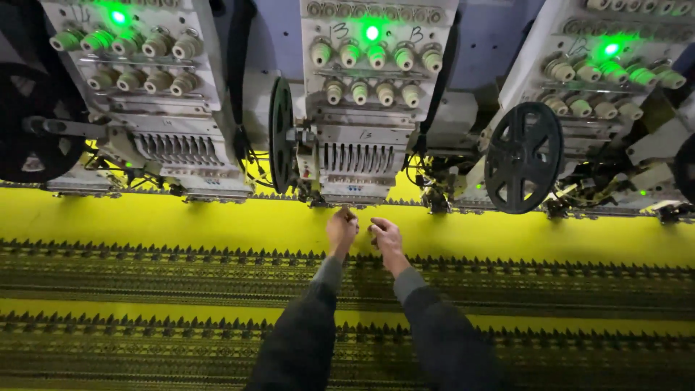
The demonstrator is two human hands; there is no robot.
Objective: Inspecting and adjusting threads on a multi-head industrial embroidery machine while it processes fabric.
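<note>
Here the middle head (360,156) sits just above the yellow cloth (217,224), and my left hand (341,229) reaches up under its needles, fingertips pinched together on what I cannot make out. My right hand (386,235) curls loosely beside it. Dark stitched bands (145,271) run across below.

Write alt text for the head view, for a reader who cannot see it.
A person's left hand and right hand reach up under the needle end of the middle embroidery head, fingers pinched close together. Below lies bright yellow fabric stitched with dark patterned bands; black reels and green lights mark the machine row.
</note>
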